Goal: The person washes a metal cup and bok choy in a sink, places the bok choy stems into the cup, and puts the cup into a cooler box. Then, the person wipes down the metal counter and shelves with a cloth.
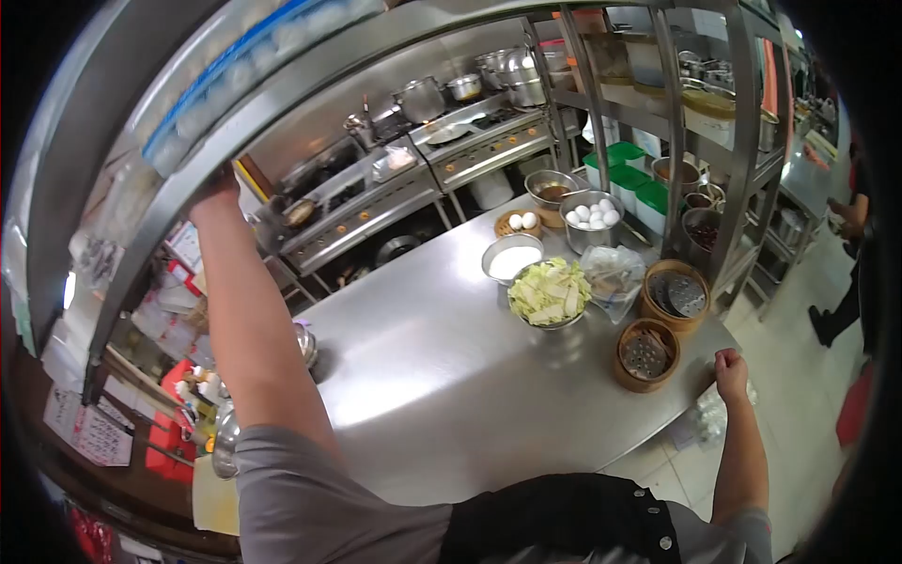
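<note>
My left arm stretches up to the overhead steel shelf, where my left hand (218, 188) is partly hidden behind the shelf's edge; its fingertips do not show. My right hand (731, 369) is curled closed beside the table's right edge, and what it holds, if anything, is hidden. Nearest to it on the steel table (413, 395) is a round bamboo steamer (646, 355) with a perforated metal disc inside. A second steamer (676, 293) stands just behind. Left of them are a bowl of chopped cabbage (549, 293), a bowl of white contents (512, 258) and a clear plastic bag (613, 277).
A pot of eggs (592, 217) and green-lidded containers (627, 174) stand at the table's back right, by a steel rack (742, 122). Stoves (376, 202) line the wall. The overhead shelf (254, 108) crosses the upper left. Another person (850, 226) stands at far right.
</note>
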Motion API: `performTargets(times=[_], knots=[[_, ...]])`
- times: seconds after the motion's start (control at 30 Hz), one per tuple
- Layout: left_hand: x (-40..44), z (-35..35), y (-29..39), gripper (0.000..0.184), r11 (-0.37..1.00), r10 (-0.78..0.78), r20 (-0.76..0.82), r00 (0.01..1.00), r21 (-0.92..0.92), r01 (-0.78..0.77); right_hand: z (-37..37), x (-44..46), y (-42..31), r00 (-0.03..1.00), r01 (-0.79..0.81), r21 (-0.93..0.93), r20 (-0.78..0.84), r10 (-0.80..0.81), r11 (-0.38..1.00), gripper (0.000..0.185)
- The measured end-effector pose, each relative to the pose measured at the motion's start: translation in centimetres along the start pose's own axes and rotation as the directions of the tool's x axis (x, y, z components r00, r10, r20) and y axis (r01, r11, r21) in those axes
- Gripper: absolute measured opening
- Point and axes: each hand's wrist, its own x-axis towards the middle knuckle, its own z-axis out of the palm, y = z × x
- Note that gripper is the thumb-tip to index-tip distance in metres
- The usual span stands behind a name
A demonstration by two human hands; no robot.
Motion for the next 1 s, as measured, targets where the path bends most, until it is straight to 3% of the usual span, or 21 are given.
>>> performTargets(times=[0.1,0.17,0.2,0.23,0.3,0.37,0.43,0.5,0.63,0.67,0.73,0.77,0.87,0.93,0.97,1.0], knots=[[0.9,0.5,-1.7,0.045,0.999,-0.054,-0.033,0.998,0.005,0.054,1.2,0.7,-1.6,0.999,-0.026,-0.151,-0.044,0.020,0.988,0.013],[1.8,1.0,-3.2,0.048,0.990,-0.115,0.075,0.991,-0.079,0.120,1.5,0.4,-3.2,0.993,-0.042,-0.265,-0.114,0.012,0.963,0.011],[2.5,1.1,-4.5,0.049,0.991,-0.121,0.041,0.992,-0.058,0.123,1.6,0.1,-4.2,0.993,-0.029,-0.253,-0.118,-0.001,0.967,0.008],[1.6,2.0,-5.7,0.051,0.992,-0.122,0.090,0.988,-0.018,0.124,1.9,0.1,-4.7,0.988,0.079,-0.288,-0.105,-0.113,0.954,0.007],[2.7,2.4,-8.7,0.038,0.984,-0.179,0.142,0.973,0.044,0.174,2.1,0.3,-5.0,0.938,0.292,-0.364,-0.073,-0.340,0.884,0.007],[4.9,3.2,-12.5,0.024,0.964,-0.255,0.170,0.952,0.118,0.237,2.0,0.9,-5.2,0.936,0.315,-0.328,-0.046,-0.348,0.890,0.006],[5.6,4.8,-16.6,0.027,0.910,-0.402,0.234,0.885,0.212,0.357,2.2,1.3,-4.8,0.934,0.336,-0.282,-0.025,-0.356,0.899,0.007],[0.3,10.1,-20.6,0.024,0.917,-0.397,0.302,0.866,0.091,0.389,2.3,1.5,-4.0,0.934,0.341,-0.241,-0.020,-0.356,0.909,0.007],[-0.8,16.1,-31.7,0.019,0.779,-0.533,0.606,0.590,0.081,0.621,2.0,2.0,-4.8,0.944,0.314,-0.256,-0.023,-0.330,0.914,0.006],[-4.6,17.5,-33.2,0.021,0.963,-0.264,0.699,0.664,0.232,0.138,2.0,2.0,-4.6,0.939,0.326,-0.261,-0.024,-0.343,0.909,0.006],[-9.7,21.1,-34.5,0.017,0.987,-0.162,0.787,0.595,0.135,0.091,2.0,2.3,-4.8,0.926,0.362,-0.244,-0.016,-0.377,0.900,0.004],[-10.0,22.0,-34.1,0.012,0.836,-0.286,0.791,0.540,-0.069,0.544,2.0,2.3,-4.9,0.927,0.361,-0.257,-0.005,-0.374,0.897,0.004],[-6.4,18.7,-30.4,0.017,0.881,-0.436,0.762,0.479,0.254,0.399,2.0,2.3,-4.5,0.934,0.351,-0.269,0.029,-0.357,0.897,0.004],[-1.1,15.5,-28.7,0.046,0.808,-0.548,0.509,0.663,0.527,0.263,2.4,2.7,-3.1,0.945,0.327,-0.244,0.056,-0.324,0.913,0.005],[0.8,11.4,-25.0,0.032,0.838,-0.527,0.760,0.381,0.390,0.381,2.6,2.7,-2.7,0.941,0.336,-0.252,0.060,-0.332,0.907,0.005],[0.8,8.8,-21.2,0.030,0.905,-0.421,0.660,0.622,0.253,0.344,2.7,2.7,-2.4,0.939,0.343,-0.262,0.061,-0.339,0.902,0.005]])
